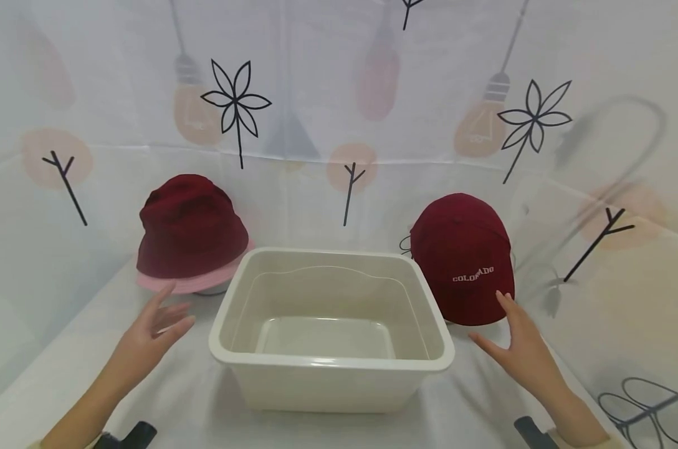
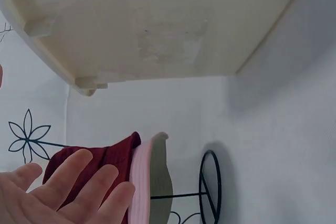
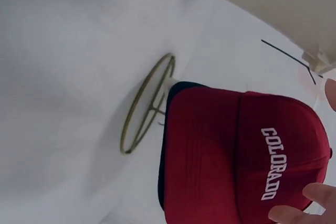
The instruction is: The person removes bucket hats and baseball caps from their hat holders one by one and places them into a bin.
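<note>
Flanking a tub (image 1: 330, 388) on a white surface (image 1: 184, 390), spread, empty hands (image 1: 148, 337) (image 1: 521, 352) near hats (image 1: 192, 231) (image 1: 459, 243), patterned drapery (image 1: 302, 209) behind.

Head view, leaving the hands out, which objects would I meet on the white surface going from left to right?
Dark red and pink bucket hat, cream plastic bin, dark red Colorado cap.
</note>
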`<state>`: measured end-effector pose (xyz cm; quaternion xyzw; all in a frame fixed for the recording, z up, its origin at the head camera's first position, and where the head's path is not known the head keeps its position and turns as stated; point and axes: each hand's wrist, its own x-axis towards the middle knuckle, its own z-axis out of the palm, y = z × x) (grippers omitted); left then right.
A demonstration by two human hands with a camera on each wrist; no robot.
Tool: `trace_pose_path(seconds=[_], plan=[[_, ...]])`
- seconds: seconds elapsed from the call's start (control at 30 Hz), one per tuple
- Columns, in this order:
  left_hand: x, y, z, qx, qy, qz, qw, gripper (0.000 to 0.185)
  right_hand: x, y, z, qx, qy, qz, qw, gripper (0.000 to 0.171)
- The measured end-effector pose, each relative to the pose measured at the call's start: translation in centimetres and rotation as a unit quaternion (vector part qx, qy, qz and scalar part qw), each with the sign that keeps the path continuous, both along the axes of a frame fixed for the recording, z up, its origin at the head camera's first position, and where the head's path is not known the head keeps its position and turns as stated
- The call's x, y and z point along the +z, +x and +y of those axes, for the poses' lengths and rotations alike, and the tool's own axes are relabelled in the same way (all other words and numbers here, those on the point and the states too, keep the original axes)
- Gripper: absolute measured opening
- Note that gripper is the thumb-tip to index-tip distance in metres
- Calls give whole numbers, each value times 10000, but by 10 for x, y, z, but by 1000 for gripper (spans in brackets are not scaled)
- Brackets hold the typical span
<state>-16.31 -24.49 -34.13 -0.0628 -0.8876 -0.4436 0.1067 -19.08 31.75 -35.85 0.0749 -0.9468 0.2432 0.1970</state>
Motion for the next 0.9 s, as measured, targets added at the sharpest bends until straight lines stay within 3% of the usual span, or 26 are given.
trace_pose_path(seconds=[0.37, 0.6, 0.9], plan=[[5, -6, 8, -551, 909, -3, 9943, 78, 7, -8, -4, -148, -453, -213, 9986, 98], [5, -10, 14, -1195, 1949, -222, 9733, 74, 9, -13, -4, -156, -690, -291, 9971, 101], [7, -11, 23, -1225, 2035, -510, 9700, 71, 14, -20, -5, -122, -924, -101, 9956, 98]])
